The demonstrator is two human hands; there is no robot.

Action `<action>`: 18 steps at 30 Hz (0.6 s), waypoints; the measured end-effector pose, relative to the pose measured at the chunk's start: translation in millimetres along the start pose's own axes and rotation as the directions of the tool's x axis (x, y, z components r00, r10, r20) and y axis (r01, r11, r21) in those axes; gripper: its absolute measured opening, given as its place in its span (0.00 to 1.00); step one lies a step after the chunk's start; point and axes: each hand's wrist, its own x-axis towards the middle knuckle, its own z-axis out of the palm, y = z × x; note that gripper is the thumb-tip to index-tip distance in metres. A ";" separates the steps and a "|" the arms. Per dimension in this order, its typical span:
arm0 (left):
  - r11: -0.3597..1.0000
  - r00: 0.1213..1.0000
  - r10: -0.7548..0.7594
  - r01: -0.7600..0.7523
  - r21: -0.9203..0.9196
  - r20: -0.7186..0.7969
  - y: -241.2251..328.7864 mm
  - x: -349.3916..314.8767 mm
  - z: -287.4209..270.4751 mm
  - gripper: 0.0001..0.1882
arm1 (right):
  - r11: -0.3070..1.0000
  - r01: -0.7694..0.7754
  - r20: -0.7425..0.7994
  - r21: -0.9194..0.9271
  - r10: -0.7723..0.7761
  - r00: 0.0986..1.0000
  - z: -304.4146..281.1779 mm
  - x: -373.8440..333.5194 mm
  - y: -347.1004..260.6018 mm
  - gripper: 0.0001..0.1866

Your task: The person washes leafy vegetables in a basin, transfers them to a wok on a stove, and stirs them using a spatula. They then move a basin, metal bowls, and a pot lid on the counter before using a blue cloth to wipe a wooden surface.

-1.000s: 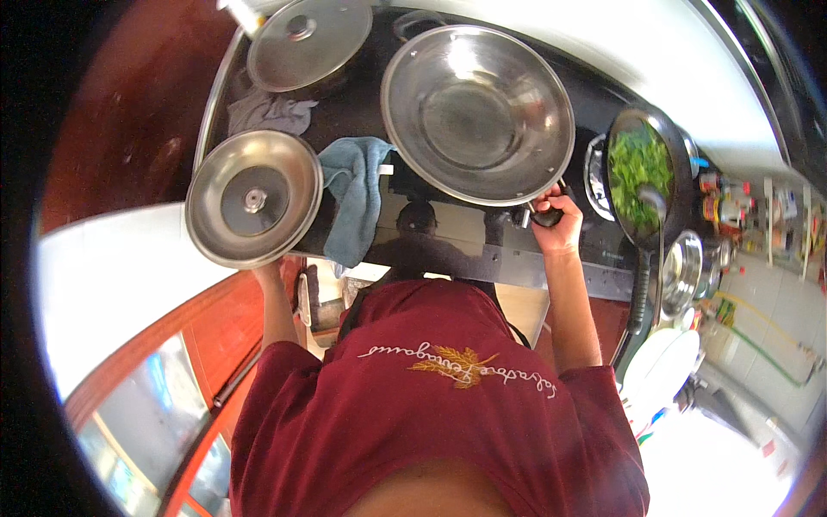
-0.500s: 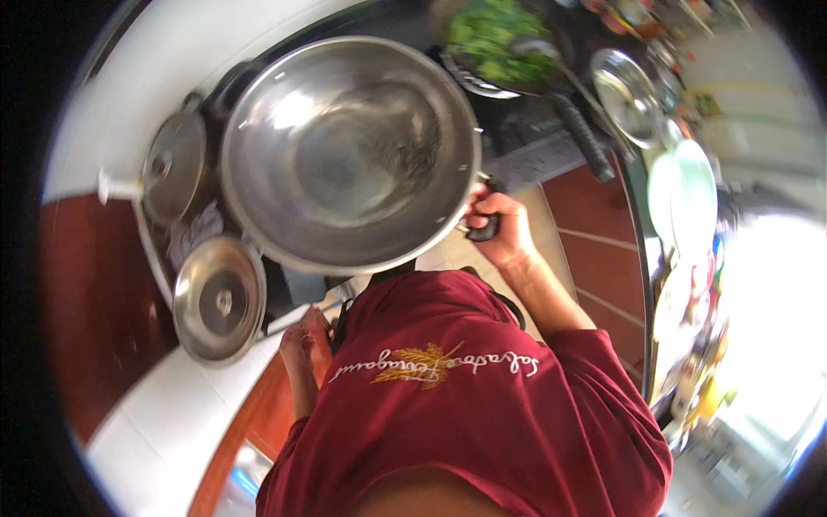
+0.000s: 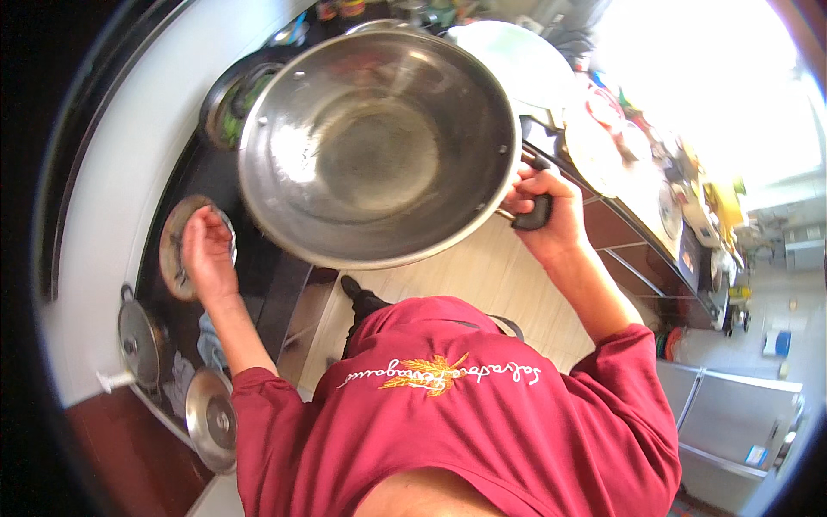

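A wide steel wok point(image 3: 379, 164) hangs tilted in front of me, its inside bare and shiny. My right hand point(image 3: 551, 215) is closed around its black side handle point(image 3: 536, 212). My left hand point(image 3: 209, 254) is off to the left over the dark stove top, holding nothing, its fingers stretched out. Just beneath and beside it lies the round stove burner point(image 3: 175, 263). Beyond the wok's left rim, partly hidden by it, stands a dark pan point(image 3: 214, 108) with green leaves point(image 3: 233, 125) in it.
Two round lids, one glass-like lid point(image 3: 136, 340) and one steel lid point(image 3: 209, 422), sit at the left near a blue cloth point(image 3: 211, 340). A pale green basin point(image 3: 517, 60) stands behind the wok. Cluttered counter point(image 3: 620, 198) runs along the right. A grey fridge point(image 3: 732, 422) stands farther right.
My view has turned right, and the wok came along in my right hand. My left hand has risen from beside my body to over the stove top.
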 end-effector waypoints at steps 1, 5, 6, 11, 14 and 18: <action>0.999 0.993 -0.042 0.042 0.001 0.106 -15.8 -1.8 19.1 0.11 | 0.999 0.045 0.043 0.017 -0.046 0.998 -17.0 -8.0 -18.1 0.09; 0.960 0.907 -0.256 0.278 -0.018 0.334 -91.9 -25.0 92.1 0.09 | 0.976 0.206 -0.064 0.073 -0.201 0.977 -81.4 -33.9 -78.0 0.08; 0.947 0.893 -0.308 0.322 0.012 0.328 -103.6 -33.8 106.3 0.08 | 0.966 0.254 -0.138 0.051 -0.245 0.960 -91.8 -35.3 -90.2 0.09; 0.837 0.763 -0.547 0.496 0.229 0.344 -152.8 -57.0 128.9 0.06 | 0.925 0.380 -0.309 -0.024 -0.368 0.877 -170.6 -21.9 -161.7 0.11; 0.761 0.697 -0.648 0.573 0.303 0.308 -169.4 -52.0 121.7 0.06 | 0.888 0.435 -0.489 -0.150 -0.449 0.748 -194.5 5.0 -197.8 0.08; 0.701 0.653 -0.713 0.652 0.289 0.256 -193.8 -21.9 120.3 0.06 | 0.846 0.465 -0.557 -0.261 -0.526 0.643 -208.0 54.8 -238.0 0.06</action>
